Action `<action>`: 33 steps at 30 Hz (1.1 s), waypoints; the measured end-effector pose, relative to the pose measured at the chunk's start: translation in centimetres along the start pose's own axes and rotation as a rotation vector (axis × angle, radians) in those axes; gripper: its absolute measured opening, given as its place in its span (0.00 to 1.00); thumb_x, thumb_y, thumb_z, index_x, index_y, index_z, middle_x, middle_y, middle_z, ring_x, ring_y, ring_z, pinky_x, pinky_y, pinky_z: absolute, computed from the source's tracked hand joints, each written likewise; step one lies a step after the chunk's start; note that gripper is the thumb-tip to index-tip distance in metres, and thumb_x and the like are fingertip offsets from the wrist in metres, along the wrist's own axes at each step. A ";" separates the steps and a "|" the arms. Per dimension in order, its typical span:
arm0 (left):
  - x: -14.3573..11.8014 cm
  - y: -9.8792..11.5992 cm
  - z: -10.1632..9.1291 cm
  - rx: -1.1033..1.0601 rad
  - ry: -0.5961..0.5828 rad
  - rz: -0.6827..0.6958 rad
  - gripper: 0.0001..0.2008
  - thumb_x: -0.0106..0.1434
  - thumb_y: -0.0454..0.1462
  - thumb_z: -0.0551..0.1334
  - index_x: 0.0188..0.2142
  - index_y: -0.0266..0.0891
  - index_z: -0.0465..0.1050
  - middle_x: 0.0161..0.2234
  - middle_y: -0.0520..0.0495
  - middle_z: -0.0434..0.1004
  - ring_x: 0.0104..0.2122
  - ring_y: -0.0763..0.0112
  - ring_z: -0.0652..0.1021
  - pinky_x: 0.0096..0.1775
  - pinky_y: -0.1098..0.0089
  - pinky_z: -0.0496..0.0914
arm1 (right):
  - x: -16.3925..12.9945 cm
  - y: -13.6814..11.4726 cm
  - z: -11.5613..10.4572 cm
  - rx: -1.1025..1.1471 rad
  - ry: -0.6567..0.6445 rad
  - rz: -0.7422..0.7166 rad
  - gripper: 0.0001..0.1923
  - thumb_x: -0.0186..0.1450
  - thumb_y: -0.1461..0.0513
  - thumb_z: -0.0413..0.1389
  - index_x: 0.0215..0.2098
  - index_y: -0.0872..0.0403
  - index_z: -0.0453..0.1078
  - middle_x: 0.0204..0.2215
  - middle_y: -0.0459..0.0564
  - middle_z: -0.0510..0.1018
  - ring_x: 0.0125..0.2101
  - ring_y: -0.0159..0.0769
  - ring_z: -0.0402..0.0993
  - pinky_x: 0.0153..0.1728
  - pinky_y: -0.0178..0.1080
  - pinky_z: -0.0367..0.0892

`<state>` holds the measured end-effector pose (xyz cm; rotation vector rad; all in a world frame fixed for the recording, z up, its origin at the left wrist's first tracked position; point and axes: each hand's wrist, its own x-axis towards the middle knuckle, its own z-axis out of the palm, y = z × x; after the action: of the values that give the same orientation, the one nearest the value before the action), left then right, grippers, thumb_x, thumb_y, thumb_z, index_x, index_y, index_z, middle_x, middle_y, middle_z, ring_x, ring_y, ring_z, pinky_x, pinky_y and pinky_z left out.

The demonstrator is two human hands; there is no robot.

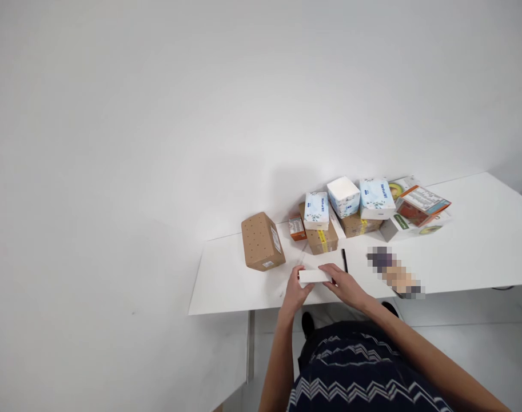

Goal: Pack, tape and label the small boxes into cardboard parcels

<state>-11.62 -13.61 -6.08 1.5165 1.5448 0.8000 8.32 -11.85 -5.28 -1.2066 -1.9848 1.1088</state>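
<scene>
Got both hands on a small white box (pixel 314 277) right at the near edge of the worktop (pixel 466 252). My left hand (pixel 294 290) has its fingers curled round the left end, my right hand (pixel 345 284) pinches the right end, so both are closed on it. A brown box (pixel 262 241) sits at 10 o'clock from it, tissue packs (pixel 344 197) piled at 1 o'clock.

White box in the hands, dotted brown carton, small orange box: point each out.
white box (pixel 314 277), head view, middle of its long face
dotted brown carton (pixel 259 240), head view, dotted top face
small orange box (pixel 297 228), head view, front face
</scene>
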 end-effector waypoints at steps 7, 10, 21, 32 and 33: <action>0.1 -4.6 1.3 -0.236 -0.042 -0.193 0.22 0.49 0.36 0.67 0.44 0.40 0.67 0.41 0.47 0.75 0.43 0.63 0.74 0.47 0.62 0.66 | 0.2 -0.2 -0.2 0.130 -0.022 -0.004 0.17 0.62 0.62 0.50 0.50 0.51 0.65 0.45 0.53 0.72 0.34 0.36 0.71 0.39 0.39 0.68; 0.0 -5.3 0.9 -0.271 -0.061 -0.222 0.23 0.47 0.39 0.69 0.43 0.39 0.68 0.42 0.46 0.76 0.43 0.62 0.74 0.47 0.62 0.66 | 0.0 0.8 -0.3 0.237 0.016 0.094 0.17 0.60 0.60 0.53 0.48 0.52 0.66 0.41 0.51 0.74 0.28 0.33 0.68 0.33 0.38 0.68; -0.4 -6.0 -1.5 -0.660 0.138 -0.308 0.35 0.44 0.47 0.70 0.50 0.39 0.62 0.47 0.41 0.73 0.42 0.65 0.76 0.42 0.65 0.70 | -0.7 4.6 0.0 0.863 0.094 0.408 0.22 0.58 0.55 0.57 0.50 0.49 0.64 0.46 0.49 0.72 0.29 0.29 0.71 0.35 0.38 0.70; 0.7 -0.3 -4.2 -0.255 0.192 -0.165 0.24 0.49 0.41 0.68 0.46 0.38 0.71 0.40 0.45 0.75 0.40 0.65 0.75 0.43 0.65 0.70 | -0.3 11.5 1.0 -0.246 -0.002 0.623 0.15 0.62 0.60 0.51 0.45 0.60 0.65 0.35 0.59 0.76 0.37 0.43 0.74 0.38 0.42 0.64; 0.8 0.5 -4.2 -0.181 0.205 -0.114 0.22 0.49 0.40 0.67 0.45 0.38 0.71 0.41 0.45 0.74 0.42 0.65 0.74 0.46 0.64 0.68 | -0.3 11.7 1.2 -0.260 -0.014 0.637 0.15 0.62 0.59 0.52 0.44 0.61 0.65 0.34 0.60 0.76 0.37 0.46 0.74 0.37 0.43 0.64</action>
<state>-15.02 -12.41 -3.81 1.2347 1.6421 1.0247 12.57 -9.64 -16.00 -2.0661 -1.8360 1.1586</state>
